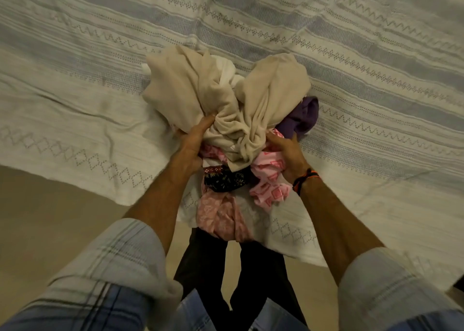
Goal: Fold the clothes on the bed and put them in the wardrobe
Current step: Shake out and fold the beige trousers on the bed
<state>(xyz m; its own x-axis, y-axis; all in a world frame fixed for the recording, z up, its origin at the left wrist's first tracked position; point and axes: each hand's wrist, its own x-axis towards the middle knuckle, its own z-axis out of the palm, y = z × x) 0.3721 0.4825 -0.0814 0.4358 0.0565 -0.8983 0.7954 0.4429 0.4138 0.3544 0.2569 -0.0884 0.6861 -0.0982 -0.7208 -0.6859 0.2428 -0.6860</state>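
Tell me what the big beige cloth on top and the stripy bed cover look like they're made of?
The beige cloth looks like soft, matte knit fabric, maybe cotton: it bunches into thick, rounded folds with no shine. The bed cover looks like thin woven cotton: it lies flat with fine creases, and its grey stripes and zigzag patterns seem woven in. Neither can be told for sure from looks alone.

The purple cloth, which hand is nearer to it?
Right. The right hand holds the pile just below the purple cloth, fingertips almost touching it; the left hand holds the pile's far side.
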